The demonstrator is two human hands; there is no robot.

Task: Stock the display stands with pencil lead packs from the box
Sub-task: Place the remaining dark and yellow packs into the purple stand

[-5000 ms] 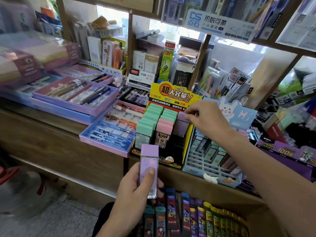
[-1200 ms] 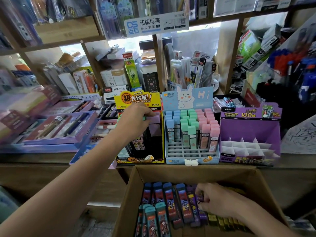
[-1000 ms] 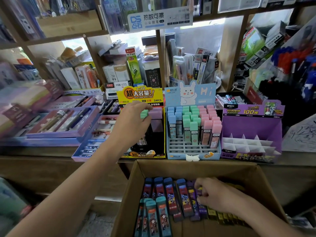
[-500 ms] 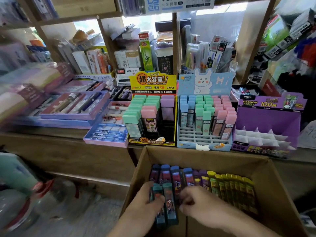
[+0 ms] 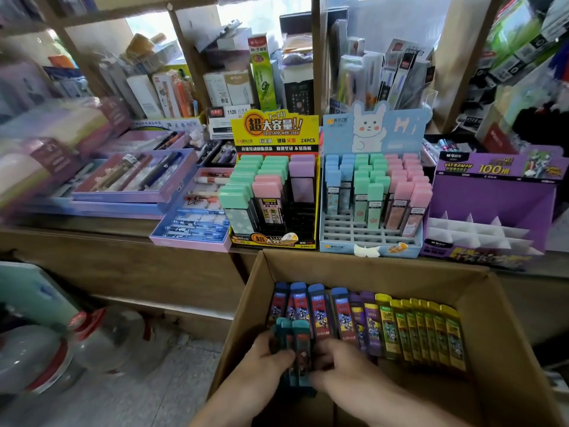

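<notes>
An open cardboard box (image 5: 505,349) below the counter holds rows of blue, purple and yellow lead packs (image 5: 400,331). Both hands are inside it at the near left. My left hand (image 5: 268,362) and my right hand (image 5: 335,362) grip a small bundle of teal lead packs (image 5: 295,343) from either side. On the counter stand three displays: a yellow-and-black stand (image 5: 274,192) with green, pink and purple packs, a light blue rabbit stand (image 5: 369,192) with blue, green and pink packs, and a purple stand (image 5: 489,208) whose white dividers hold nothing.
Trays of pens (image 5: 132,180) lie on the counter to the left. Shelves crowded with stationery rise behind the displays. Large water bottles (image 5: 61,349) sit on the tiled floor at the lower left, beside the box.
My left hand left the yellow-and-black stand and dropped into the box. Both hands now close around the teal packs. The view tilted downward.
</notes>
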